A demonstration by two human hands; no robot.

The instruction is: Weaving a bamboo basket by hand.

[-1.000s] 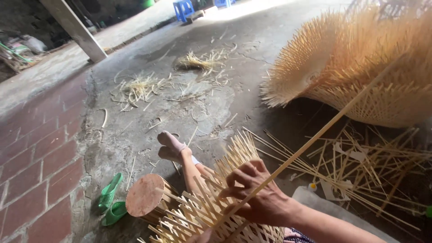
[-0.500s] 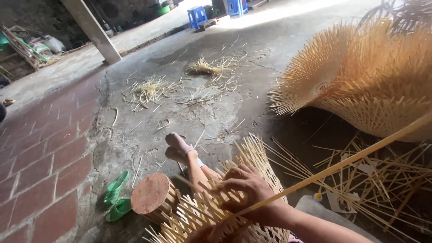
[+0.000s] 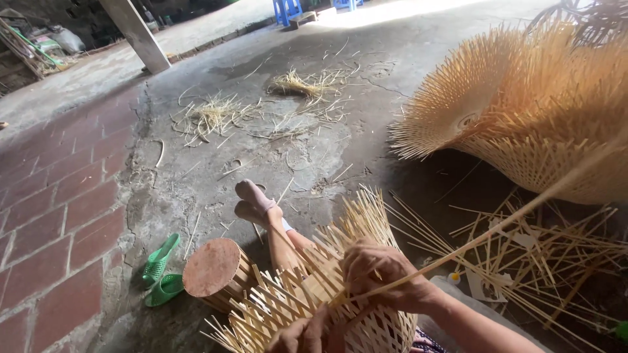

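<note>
1. Head view: half-woven bamboo basket [image 3: 327, 301] lies across the person's lap, spokes fanned outward, so both hands reach the weave.
2. Right hand [image 3: 379, 271] grip pinches a long bamboo strip [image 3: 497, 225], threading it in.
3. Left hand [image 3: 304, 333] presses the basket; grip state unclear.
4. Surroundings: cracked concrete floor [image 3: 314, 150], brick paving [image 3: 59, 216], wooden stump [image 3: 212, 268], green sandals [image 3: 160, 271], finished basket frame [image 3: 523, 111].

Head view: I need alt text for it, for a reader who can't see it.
A person's right hand threads a long pale bamboo strip into a half-woven bamboo basket on their lap, while the left hand steadies it. A round wooden stump, green plastic sandals and a large unfinished woven bamboo piece lie around on the concrete floor.
</note>
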